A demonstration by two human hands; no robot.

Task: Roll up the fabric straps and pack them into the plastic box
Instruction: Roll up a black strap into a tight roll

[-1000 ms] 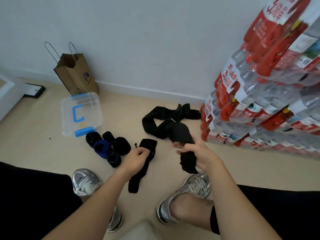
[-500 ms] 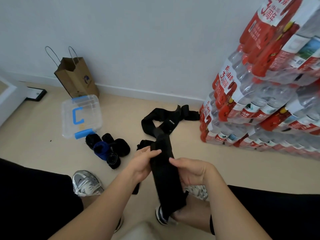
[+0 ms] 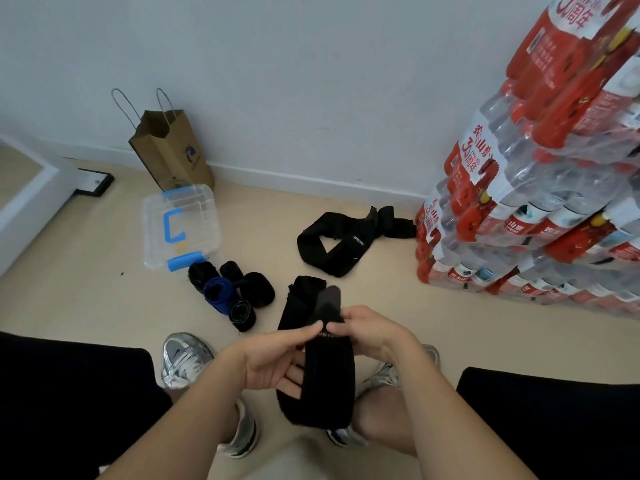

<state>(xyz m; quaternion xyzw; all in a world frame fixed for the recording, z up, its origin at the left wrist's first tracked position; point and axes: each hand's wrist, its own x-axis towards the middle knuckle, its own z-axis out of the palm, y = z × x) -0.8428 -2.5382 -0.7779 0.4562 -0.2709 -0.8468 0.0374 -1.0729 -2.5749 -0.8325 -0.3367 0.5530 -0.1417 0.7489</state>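
Both hands hold one wide black fabric strap (image 3: 325, 382) upright above my feet. My left hand (image 3: 277, 358) grips its left edge, thumb against the top. My right hand (image 3: 370, 334) pinches the strap's upper end, just under its rounded tip. A second black strap (image 3: 294, 306) lies flat on the floor behind the held one. More unrolled black straps (image 3: 346, 237) lie in a tangle further back. Several rolled straps (image 3: 232, 292), black and one blue, sit grouped on the floor. The clear plastic box (image 3: 181, 225) with blue handle and clips stands shut beside them.
A brown paper bag (image 3: 169, 150) leans on the white wall behind the box. Stacked packs of bottled water (image 3: 540, 202) fill the right side. My two silver sneakers (image 3: 185, 358) rest on the beige floor under my hands. A white door frame (image 3: 27, 195) is at far left.
The held strap has come free of the tangle and been drawn closer; it now hangs shorter and doubled between both hands. One second ago only my right hand held it.
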